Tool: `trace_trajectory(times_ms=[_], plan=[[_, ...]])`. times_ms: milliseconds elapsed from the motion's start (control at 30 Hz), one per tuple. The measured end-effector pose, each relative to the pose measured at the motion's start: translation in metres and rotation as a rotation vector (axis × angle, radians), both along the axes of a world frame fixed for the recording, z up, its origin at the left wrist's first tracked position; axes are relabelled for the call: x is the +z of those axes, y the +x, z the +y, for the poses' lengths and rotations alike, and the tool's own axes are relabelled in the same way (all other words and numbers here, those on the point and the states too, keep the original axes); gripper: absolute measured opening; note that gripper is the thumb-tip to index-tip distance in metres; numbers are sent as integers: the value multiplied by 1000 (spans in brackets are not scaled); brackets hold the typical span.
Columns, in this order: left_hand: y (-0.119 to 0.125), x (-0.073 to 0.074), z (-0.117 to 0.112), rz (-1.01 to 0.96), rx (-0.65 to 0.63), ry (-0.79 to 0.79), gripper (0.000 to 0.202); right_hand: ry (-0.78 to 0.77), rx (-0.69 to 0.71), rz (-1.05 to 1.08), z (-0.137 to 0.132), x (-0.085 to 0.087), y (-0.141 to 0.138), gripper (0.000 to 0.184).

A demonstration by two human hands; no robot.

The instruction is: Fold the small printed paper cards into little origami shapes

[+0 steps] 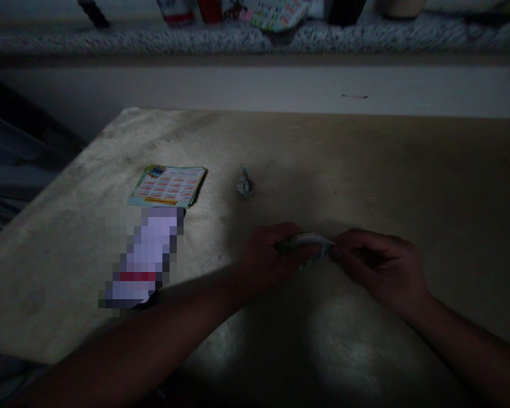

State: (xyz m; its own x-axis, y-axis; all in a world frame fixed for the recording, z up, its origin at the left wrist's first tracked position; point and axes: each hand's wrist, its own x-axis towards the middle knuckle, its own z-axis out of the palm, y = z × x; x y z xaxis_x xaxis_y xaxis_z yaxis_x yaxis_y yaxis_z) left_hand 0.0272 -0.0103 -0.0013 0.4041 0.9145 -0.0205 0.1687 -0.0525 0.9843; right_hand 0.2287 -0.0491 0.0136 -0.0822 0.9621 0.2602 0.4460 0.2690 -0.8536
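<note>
Between my two hands, over the middle of the table, is a folded piece of printed paper (313,241), pale with some green. My left hand (276,252) is closed on its left part, thumb across the front. At its right end, my right hand (378,260) pinches the tip between thumb and fingertips. Shadow hides how the paper is folded. Beyond my left hand, a small folded or crumpled paper piece (245,184) stands on the table, apart from both hands.
A stack of printed calendar cards (168,186) lies at the left of the table (408,170). In front of it is a blurred-out phone-like device (148,249). Behind, a speckled stone ledge (221,42) carries several containers and a colourful packet (278,14).
</note>
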Motion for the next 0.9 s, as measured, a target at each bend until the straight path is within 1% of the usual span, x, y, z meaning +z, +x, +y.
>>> trace_trajectory(times_ms=[100, 167, 200, 233, 267, 300, 333, 400, 433, 467, 500, 533, 600, 667, 767, 900], plan=[[1, 2, 0, 20, 7, 5, 24, 67, -38, -78, -1, 2, 0, 9], [1, 6, 0, 38, 43, 103, 21, 145, -41, -151, -2, 5, 1, 10], [0, 9, 0, 57, 79, 205, 24, 187, -31, -185, -2, 6, 2, 9], [-1, 12, -1, 86, 123, 339, 31, 236, -18, -217, -3, 8, 4, 9], [-3, 17, -1, 141, 160, 506, 41, 283, -2, -252, -3, 9, 5, 9], [-4, 22, -1, 203, 172, 681, 43, 329, 15, -290, -2, 10, 7, 10], [-4, 26, -1, 276, 150, 841, 39, 377, 32, -330, -2, 12, 8, 10], [-2, 34, 0, 454, 71, 1093, 22, 466, 64, -413, -1, 14, 10, 12], [0, 37, 2, 532, 36, 1187, 15, 511, 81, -448, 0, 14, 10, 12], [3, 38, 4, 610, 16, 1231, 11, 553, 92, -476, 0, 15, 11, 12], [6, 38, 6, 643, 18, 1279, 14, 597, 95, -494, 1, 16, 11, 12], [10, 38, 8, 634, 41, 1330, 19, 636, 93, -510, 2, 16, 11, 11], [16, 37, 13, 606, 90, 1364, 25, 694, 74, -533, 2, 17, 12, 11], [19, 36, 16, 569, 113, 1366, 25, 715, 55, -551, 2, 17, 12, 11], [20, 37, 17, 532, 99, 1341, 24, 718, 64, -555, 1, 16, 13, 14], [20, 38, 17, 542, 91, 1283, 24, 715, 86, -548, 1, 15, 13, 16]])
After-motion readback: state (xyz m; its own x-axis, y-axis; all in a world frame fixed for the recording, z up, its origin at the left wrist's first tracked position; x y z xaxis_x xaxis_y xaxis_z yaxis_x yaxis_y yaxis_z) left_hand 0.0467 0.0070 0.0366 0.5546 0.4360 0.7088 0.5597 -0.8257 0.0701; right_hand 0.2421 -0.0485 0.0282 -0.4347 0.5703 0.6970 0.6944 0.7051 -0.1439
